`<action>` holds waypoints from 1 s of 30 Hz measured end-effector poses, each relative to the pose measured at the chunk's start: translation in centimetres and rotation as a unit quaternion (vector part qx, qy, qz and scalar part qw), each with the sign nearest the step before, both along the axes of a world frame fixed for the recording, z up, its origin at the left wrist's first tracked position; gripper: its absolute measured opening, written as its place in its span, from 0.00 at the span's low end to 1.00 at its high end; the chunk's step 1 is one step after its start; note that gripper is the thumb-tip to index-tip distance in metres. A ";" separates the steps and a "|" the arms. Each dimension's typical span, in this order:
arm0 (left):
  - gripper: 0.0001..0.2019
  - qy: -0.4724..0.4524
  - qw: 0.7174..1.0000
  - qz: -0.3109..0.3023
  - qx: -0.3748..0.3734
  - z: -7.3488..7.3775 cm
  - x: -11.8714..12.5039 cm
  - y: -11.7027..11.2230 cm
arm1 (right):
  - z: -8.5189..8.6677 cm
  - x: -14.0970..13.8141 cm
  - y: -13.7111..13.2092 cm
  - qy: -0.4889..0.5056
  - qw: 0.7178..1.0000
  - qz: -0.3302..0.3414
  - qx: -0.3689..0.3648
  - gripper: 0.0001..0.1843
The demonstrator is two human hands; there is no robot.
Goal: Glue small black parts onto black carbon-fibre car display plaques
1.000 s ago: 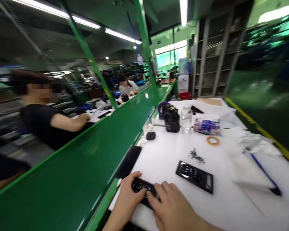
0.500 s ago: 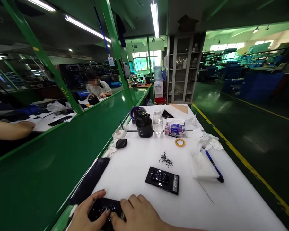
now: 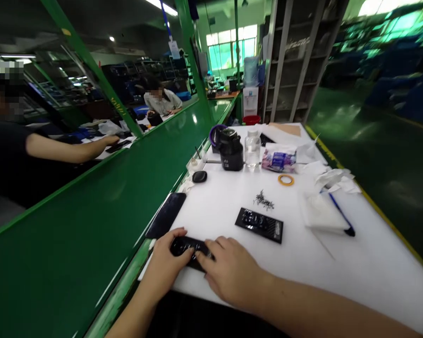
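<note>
Left hand (image 3: 167, 263) and right hand (image 3: 232, 274) both pinch the black part (image 3: 188, 246), which lies between them at the surface's (image 3: 338, 272) near edge, long axis left-right.

Screws (image 3: 263, 200) behind panel (image 3: 259, 225), right of conveyor (image 3: 102, 216)

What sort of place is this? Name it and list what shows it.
Probably a factory assembly line: a long green conveyor between white workbenches, other seated workers, a pile of small screws, and both hands on a black part.
</note>
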State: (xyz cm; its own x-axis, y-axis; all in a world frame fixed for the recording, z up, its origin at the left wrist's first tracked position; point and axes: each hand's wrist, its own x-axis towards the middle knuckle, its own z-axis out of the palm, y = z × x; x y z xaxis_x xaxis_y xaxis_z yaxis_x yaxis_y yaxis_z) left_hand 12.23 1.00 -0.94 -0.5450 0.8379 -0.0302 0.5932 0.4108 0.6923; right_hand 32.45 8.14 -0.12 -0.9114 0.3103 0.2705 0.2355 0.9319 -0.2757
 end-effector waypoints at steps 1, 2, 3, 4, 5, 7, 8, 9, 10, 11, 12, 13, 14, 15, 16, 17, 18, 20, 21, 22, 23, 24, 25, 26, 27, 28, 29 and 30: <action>0.27 -0.002 1.000 0.000 -0.007 0.3 0.3 -0.1 | 0.1 0.1 0.0 -0.003 1.000 0.001 -0.008 0.24; 0.27 -0.002 1.000 0.001 -0.012 0.6 0.6 -0.1 | 0.1 0.2 0.1 -0.006 1.000 0.005 -0.014 0.24; 0.26 -0.002 1.000 0.004 -0.017 0.8 0.8 -0.1 | 0.2 0.2 0.1 -0.007 1.000 0.007 -0.019 0.24; 0.25 0.000 1.000 0.006 -0.020 1.0 1.0 -0.1 | 0.2 0.3 0.1 -0.009 1.000 0.009 -0.022 0.24; 0.25 0.003 1.000 0.008 -0.023 1.1 1.1 -0.2 | 0.2 0.3 0.2 -0.009 1.000 0.010 -0.023 0.24; 0.24 0.008 1.000 0.011 -0.028 1.3 1.3 -0.2 | 0.2 0.3 0.2 -0.012 1.000 0.008 -0.020 0.24; 0.24 0.008 0.999 0.011 -0.029 1.4 1.3 -0.1 | 0.2 0.3 0.2 -0.015 1.000 0.007 -0.017 0.23; 0.24 0.008 0.999 0.010 -0.029 1.4 1.3 -0.1 | 0.2 0.2 0.2 -0.018 1.000 0.007 -0.015 0.23; 0.24 0.006 1.000 0.009 -0.029 1.4 1.4 -0.1 | 0.2 0.2 0.2 -0.022 1.000 0.008 -0.013 0.23; 0.24 0.006 1.000 0.009 -0.029 1.4 1.4 -0.1 | 0.3 0.2 0.2 -0.025 1.000 0.009 -0.013 0.24; 0.24 0.006 1.000 0.007 -0.030 1.4 1.4 -0.1 | 0.3 0.2 0.2 -0.028 0.999 0.010 -0.013 0.24; 0.24 0.007 0.999 0.005 -0.032 1.4 1.4 -0.1 | 0.2 0.2 0.2 -0.028 0.999 0.010 -0.013 0.23; 0.24 0.007 0.999 0.003 -0.035 1.4 1.4 -0.1 | 0.2 0.2 0.2 -0.029 0.999 0.009 -0.014 0.23; 0.24 0.007 0.999 0.002 -0.038 1.4 1.4 -0.2 | 0.2 0.2 0.2 -0.028 0.999 0.009 -0.015 0.23; 0.24 0.007 0.999 0.002 -0.041 1.4 1.4 -0.2 | 0.1 0.2 0.3 -0.027 0.999 0.010 -0.014 0.23; 0.24 0.005 0.999 0.002 -0.044 1.4 1.4 -0.2 | 0.1 0.3 0.3 -0.025 0.999 0.014 -0.014 0.24; 0.24 0.003 0.999 0.003 -0.046 1.5 1.4 -0.2 | 0.1 0.3 0.4 -0.024 0.999 0.018 -0.013 0.24; 0.24 0.003 0.999 0.003 -0.046 1.5 1.4 -0.2 | 0.1 0.4 0.5 -0.022 0.999 0.025 -0.013 0.25; 0.24 0.005 0.999 0.002 -0.046 1.5 1.4 -0.2 | 0.1 0.4 0.5 -0.022 0.999 0.026 -0.014 0.25; 0.24 0.009 0.999 0.001 -0.046 1.5 1.4 -0.2 | 0.1 0.5 0.6 -0.021 0.999 0.025 -0.015 0.26; 0.23 0.013 0.999 -0.001 -0.045 1.4 1.4 -0.2 | 0.2 0.5 0.6 -0.022 0.999 0.023 -0.017 0.26; 0.23 0.018 0.999 -0.003 -0.043 1.3 1.4 -0.3 | 0.2 0.4 0.6 -0.022 0.999 0.021 -0.018 0.26; 0.23 0.023 0.999 -0.006 -0.039 1.1 1.4 -0.4 | 0.2 0.4 0.5 -0.022 0.999 0.020 -0.019 0.26; 0.23 0.028 0.999 -0.012 -0.029 1.0 1.4 -0.5 | 0.2 0.4 0.5 -0.023 0.999 0.018 -0.018 0.26; 0.23 0.037 0.999 -0.020 -0.016 0.8 1.4 -0.7 | 0.3 0.3 0.4 -0.024 0.999 0.015 -0.016 0.26; 0.23 0.048 0.998 -0.033 0.000 0.7 1.5 -1.0 | 0.3 0.2 0.3 -0.025 1.000 0.012 -0.013 0.25; 0.22 0.061 0.997 -0.048 0.016 0.6 1.5 -1.3 | 0.3 0.2 0.3 -0.026 1.000 0.009 -0.010 0.25; 0.22 0.075 0.995 -0.064 0.033 0.6 1.4 -1.6 | 0.4 0.1 0.2 -0.027 1.000 0.006 -0.007 0.25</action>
State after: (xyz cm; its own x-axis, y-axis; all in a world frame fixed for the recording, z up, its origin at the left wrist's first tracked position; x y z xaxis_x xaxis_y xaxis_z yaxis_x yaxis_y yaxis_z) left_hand 13.67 -0.55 -0.34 -0.4282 0.8980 0.1009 0.7365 0.2821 0.6148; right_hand 32.56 8.33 0.27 -0.9279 0.3033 0.2167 0.2399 0.9309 -0.2756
